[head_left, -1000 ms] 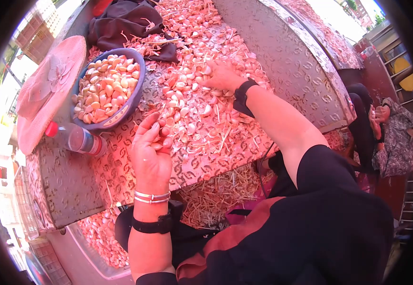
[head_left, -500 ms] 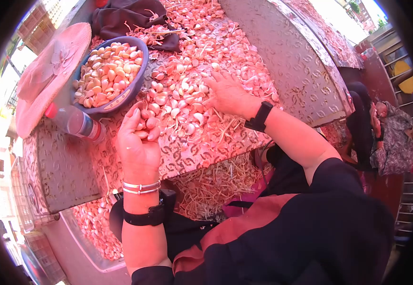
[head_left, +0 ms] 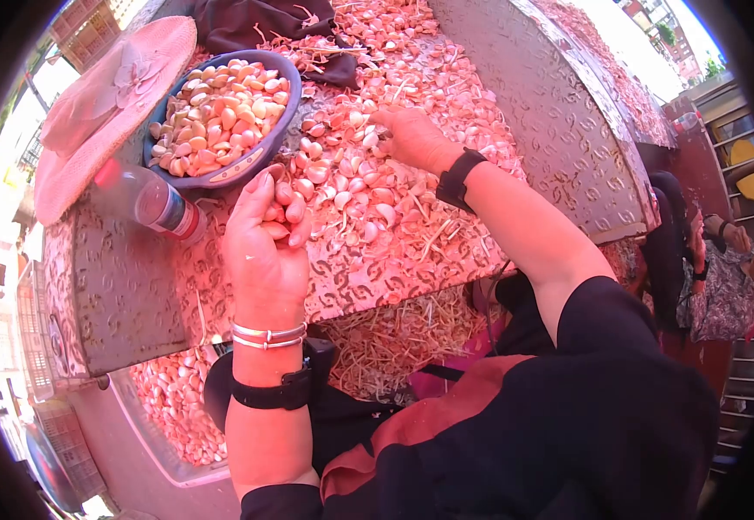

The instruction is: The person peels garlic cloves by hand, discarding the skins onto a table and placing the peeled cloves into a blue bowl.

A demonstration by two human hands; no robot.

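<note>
A few plump cloves (head_left: 275, 230), pinkish, sit bunched in the curled, upturned left hand (head_left: 266, 247). More loose cloves (head_left: 355, 184), pale and rounded, lie spread at every angle on the desk (head_left: 351, 293), from the right hand (head_left: 414, 140) across toward the left. Smooth, cream-to-pink heaped cloves (head_left: 225, 113) fill the bowl (head_left: 294, 108) just beyond the left hand.

Seeing a curl-patterned tabletop (head_left: 329, 288) bathed in pinkish light, with a raised side panel (head_left: 567, 130) along the right. Pretty much buried in loose garlic cloves (head_left: 342, 199) down the middle, plus dry stem scraps (head_left: 437, 238) mixed in. Also carrying a blue basin (head_left: 221, 178) over on the left, a plastic bottle (head_left: 165, 208) just beside it and a dark cloth (head_left: 255, 22) bunched up behind the basin.
</note>
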